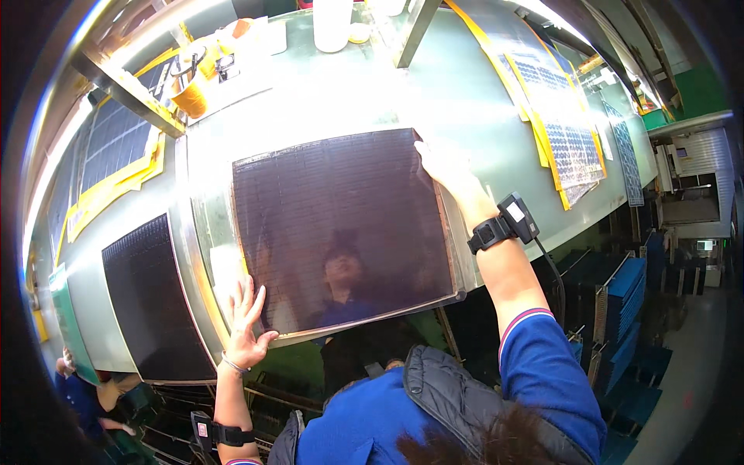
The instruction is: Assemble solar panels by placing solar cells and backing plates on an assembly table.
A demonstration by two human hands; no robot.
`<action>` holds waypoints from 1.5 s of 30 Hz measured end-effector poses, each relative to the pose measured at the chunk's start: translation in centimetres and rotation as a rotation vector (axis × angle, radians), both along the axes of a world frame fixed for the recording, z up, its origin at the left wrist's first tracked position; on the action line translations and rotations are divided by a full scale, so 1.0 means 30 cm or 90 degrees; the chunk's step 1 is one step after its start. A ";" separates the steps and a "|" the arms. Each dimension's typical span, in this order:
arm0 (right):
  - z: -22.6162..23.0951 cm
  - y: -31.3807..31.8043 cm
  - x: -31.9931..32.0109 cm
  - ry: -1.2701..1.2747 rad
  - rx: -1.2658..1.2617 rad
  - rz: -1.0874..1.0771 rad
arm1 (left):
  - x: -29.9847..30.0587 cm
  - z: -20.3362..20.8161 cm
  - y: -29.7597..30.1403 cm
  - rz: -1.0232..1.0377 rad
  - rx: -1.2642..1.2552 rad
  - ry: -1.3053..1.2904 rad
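A dark solar panel [349,232] with fine lines across it lies flat on the pale worktop [310,93], its near edge close to the table's front. My left hand [248,329] rests at the panel's near left corner, fingers spread and stretched along the left edge. At the far right corner my right hand [443,164] lies against the panel's edge with its fingers stretched out; bright glare washes out part of them. Neither hand is wrapped round anything.
A second dark panel [159,298] lies to the left, past a metal strip [198,263]. Blue cell panels on yellow sheets [550,116] lie at the far right. A tape-wrapped holder [190,97] with tools stands behind. Metal posts [417,35] rise from the table. Another person's arm [116,387] shows lower left.
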State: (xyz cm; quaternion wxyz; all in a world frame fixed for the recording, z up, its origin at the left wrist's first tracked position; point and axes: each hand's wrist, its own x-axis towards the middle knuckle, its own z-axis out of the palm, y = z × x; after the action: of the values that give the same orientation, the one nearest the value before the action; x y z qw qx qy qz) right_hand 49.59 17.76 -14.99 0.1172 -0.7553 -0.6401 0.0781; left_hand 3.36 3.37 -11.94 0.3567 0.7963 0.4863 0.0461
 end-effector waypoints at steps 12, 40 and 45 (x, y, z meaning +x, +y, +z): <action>0.054 0.003 -0.076 -0.115 -0.049 0.002 | -0.031 0.024 -0.035 0.039 0.041 0.069; 0.109 -0.679 0.071 0.149 -0.152 0.183 | 0.240 -0.223 0.658 0.234 0.418 0.135; 0.104 -0.726 0.067 0.157 -0.134 0.165 | 0.275 -0.274 0.649 0.223 0.408 0.142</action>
State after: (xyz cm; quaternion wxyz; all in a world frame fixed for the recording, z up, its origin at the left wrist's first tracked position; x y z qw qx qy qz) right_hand 51.60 -4.02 -11.86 0.1041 -0.6593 -0.7012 0.2506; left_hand 11.60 22.84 -20.16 0.0214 0.7723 0.6119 0.1694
